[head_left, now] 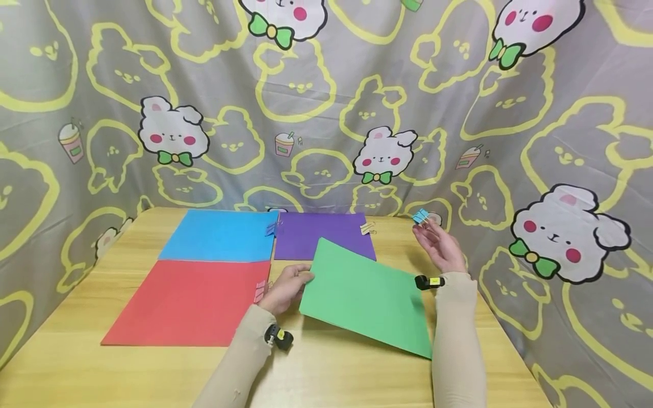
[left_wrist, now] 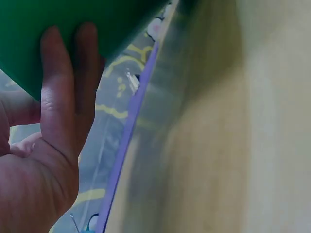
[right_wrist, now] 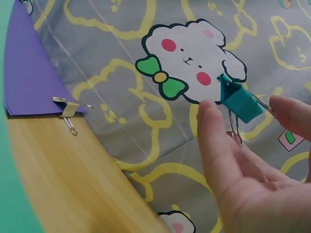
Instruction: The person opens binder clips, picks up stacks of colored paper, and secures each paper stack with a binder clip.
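My left hand [head_left: 285,289] pinches the left edge of a green sheet [head_left: 364,300], which is tilted up off the table. In the left wrist view, two fingers lie along one face of that sheet while the thumb is on the other side. To the right, my right hand [head_left: 442,249] holds a teal binder clip [right_wrist: 241,102] by its wire handles, between thumb and fingers. The clip is in the air beyond the sheet's upper right corner, apart from it. Part of the sheet's right edge is hidden behind the right wrist camera and sleeve.
On the wooden table [head_left: 61,323] lie a blue sheet [head_left: 219,235] with a blue clip [head_left: 271,229], a red sheet [head_left: 189,303] with a pink clip [head_left: 259,291], and a purple sheet [head_left: 316,235] with a cream clip [head_left: 367,228]. A patterned curtain [head_left: 316,73] surrounds the table's back and sides.
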{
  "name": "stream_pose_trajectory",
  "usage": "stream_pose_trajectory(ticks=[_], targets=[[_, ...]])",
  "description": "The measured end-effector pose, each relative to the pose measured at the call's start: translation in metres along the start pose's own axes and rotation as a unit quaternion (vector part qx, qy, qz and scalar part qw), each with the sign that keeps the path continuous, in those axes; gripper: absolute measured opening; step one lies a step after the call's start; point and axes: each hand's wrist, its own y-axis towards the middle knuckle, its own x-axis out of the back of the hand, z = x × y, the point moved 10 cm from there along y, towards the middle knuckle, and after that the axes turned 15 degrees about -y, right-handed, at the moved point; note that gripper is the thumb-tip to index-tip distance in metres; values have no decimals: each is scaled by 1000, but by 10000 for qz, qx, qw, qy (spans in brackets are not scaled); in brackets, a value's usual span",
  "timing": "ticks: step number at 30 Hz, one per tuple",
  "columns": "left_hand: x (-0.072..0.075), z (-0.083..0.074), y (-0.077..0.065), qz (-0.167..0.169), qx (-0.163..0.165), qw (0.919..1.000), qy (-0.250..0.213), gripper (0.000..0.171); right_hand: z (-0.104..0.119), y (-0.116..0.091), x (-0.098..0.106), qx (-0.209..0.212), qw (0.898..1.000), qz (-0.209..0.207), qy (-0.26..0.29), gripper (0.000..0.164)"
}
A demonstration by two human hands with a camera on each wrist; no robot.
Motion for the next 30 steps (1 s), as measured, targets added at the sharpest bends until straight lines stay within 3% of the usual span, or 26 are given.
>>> stream_pose_trajectory(ticks=[9, 21, 30], targets=[[15, -31, 1, -449, -324, 9984, 89, 50, 3, -4, 6, -56, 9991, -75, -407, 24], [45, -71, -4, -637, -806, 9945, -192, 49, 4, -3, 3, -31, 9944, 76, -1050, 29], [60, -89, -6, -655, -1200, 9888, -601, 51, 5, -1, -3, 104, 9917, 164, -1270, 32]])
